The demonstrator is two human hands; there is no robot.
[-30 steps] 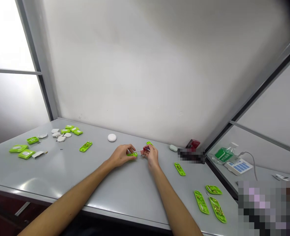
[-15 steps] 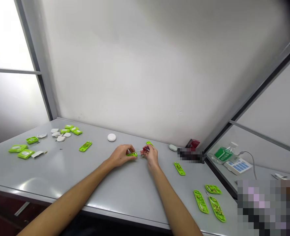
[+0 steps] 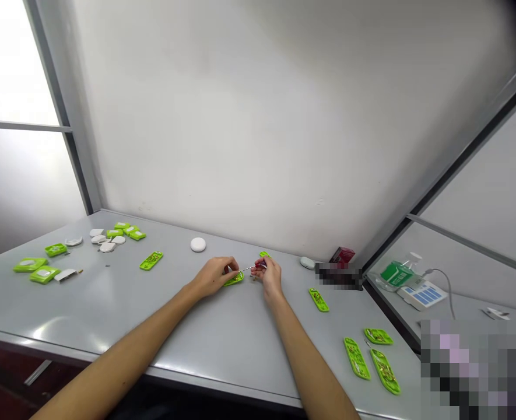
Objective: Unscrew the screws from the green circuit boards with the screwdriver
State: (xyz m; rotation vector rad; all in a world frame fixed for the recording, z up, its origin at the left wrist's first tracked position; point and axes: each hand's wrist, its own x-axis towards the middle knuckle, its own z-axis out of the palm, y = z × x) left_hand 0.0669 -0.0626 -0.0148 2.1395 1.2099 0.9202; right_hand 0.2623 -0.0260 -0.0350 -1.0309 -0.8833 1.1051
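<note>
My left hand (image 3: 214,276) is bent over a small green plastic casing (image 3: 235,280), with its fingers closed at the casing's left end and partly hiding it. In my right hand (image 3: 270,279) is a screwdriver (image 3: 260,265) with a red handle. Its thin metal shaft points left, and the tip reaches my left thumb and fingertips just above the casing. Whether the tip touches anything inside cannot be made out. Tiny dark bits lie on the table beside my right fingers. Behind that hand, another green casing (image 3: 265,254) is partly hidden.
White pieces (image 3: 106,247) and green casings (image 3: 43,274) lie at the left. A round white object (image 3: 198,244) sits near the wall. Open green casings (image 3: 356,358) lie at the right, below a pale oval case (image 3: 307,263) and a red box (image 3: 342,255). Frames border the table.
My left fingers have shifted slightly over the casing, showing more of its near edge. The screwdriver has hardly moved, its shaft still pointing left.
</note>
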